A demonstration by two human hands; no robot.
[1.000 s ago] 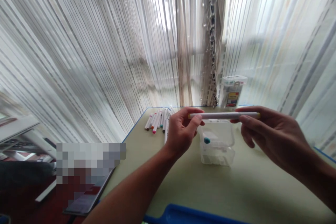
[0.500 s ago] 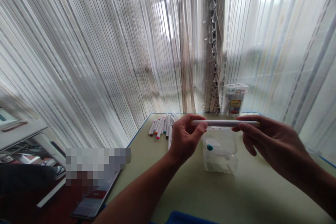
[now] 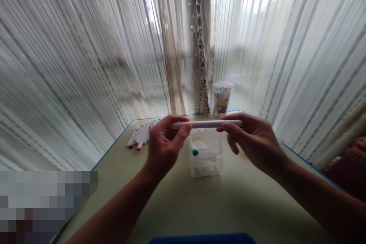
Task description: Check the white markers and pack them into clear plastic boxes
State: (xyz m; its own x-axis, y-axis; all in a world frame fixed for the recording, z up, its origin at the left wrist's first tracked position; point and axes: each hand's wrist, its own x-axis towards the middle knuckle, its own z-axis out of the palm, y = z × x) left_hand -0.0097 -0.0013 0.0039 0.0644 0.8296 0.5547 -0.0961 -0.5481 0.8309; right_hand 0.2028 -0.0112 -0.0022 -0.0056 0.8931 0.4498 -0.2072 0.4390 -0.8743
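Observation:
A white marker pen [image 3: 206, 124] is held level in the air, its right tip yellowish. My left hand [image 3: 167, 141] pinches it near the left end between thumb and fingers. At the other end, my right hand [image 3: 251, 133] grips it with thumb and index finger, the lower fingers curled loosely. Behind and below the pen, a clear plastic box [image 3: 206, 166] rests on the table, holding a marker with a teal end [image 3: 195, 152]. Several white markers with coloured ends [image 3: 140, 135] lie in a pile left of my left hand, which partly covers them.
The pale green table [image 3: 183, 206] has a blue edge. A clear lidded case with a yellow label [image 3: 222, 101] stands at its back. Striped sheer curtains [image 3: 114, 45] and a bead string [image 3: 199, 26] hang behind. Something blue [image 3: 203, 238] is at the near edge.
The camera view has turned right, so everything appears further left. Both hands still hold the marker; its left end now sits deeper behind the left fingers.

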